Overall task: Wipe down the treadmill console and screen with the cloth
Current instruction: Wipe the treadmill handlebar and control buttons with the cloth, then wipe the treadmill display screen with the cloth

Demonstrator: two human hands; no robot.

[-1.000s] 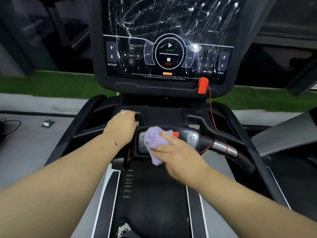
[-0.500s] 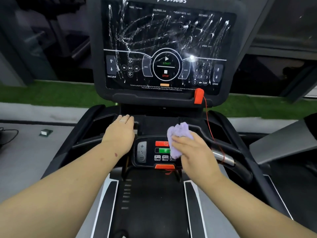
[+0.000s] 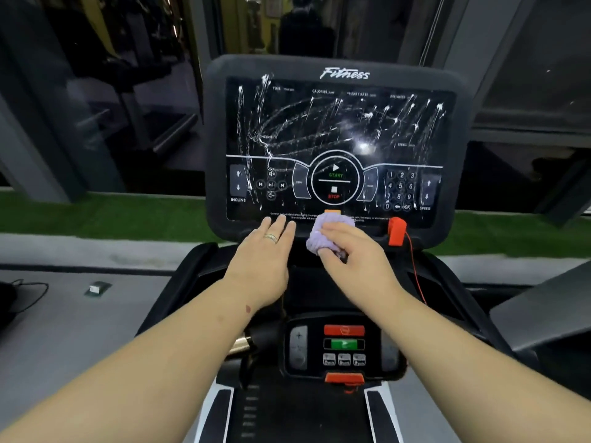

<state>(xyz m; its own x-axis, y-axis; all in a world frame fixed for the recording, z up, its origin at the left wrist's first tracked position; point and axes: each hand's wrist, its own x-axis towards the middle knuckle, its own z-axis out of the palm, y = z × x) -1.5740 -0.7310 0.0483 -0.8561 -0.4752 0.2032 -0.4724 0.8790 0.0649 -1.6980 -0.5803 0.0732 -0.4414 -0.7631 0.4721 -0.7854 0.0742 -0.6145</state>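
The cloth (image 3: 329, 233) is a small, fuzzy lilac wad, bunched into a rounded lump and pressed against the lower edge of the treadmill console (image 3: 335, 63), right where the matte black bezel meets the glossy screen (image 3: 339, 129) just under the orange tab. The right hand (image 3: 355, 255) covers its near side; its grip is closed on the cloth, fingers laid over the top and the thumb tucked under, so the cloth's underside is hidden. The left hand (image 3: 260, 255) lies just beside it with a wide, flat grip that holds nothing, straight fingers resting on the bezel's lower lip, a banded ring (image 3: 271, 238) on one finger. The screen is dark and reflective, streaked all over with white, wet-looking smears and runs that blur the small printed labels; a bright glare spot sits right of centre. A red plastic safety clip (image 3: 396, 231) hangs at the bezel's lower right with a thin red cord (image 3: 415, 273) trailing down behind the right forearm. Below the arms sits a smaller rounded control pad (image 3: 343, 345) with red, green and grey buttons, its right edge partly covered by the forearm. The ribbed black belt (image 3: 300, 414) is cut off by the bottom of the view.
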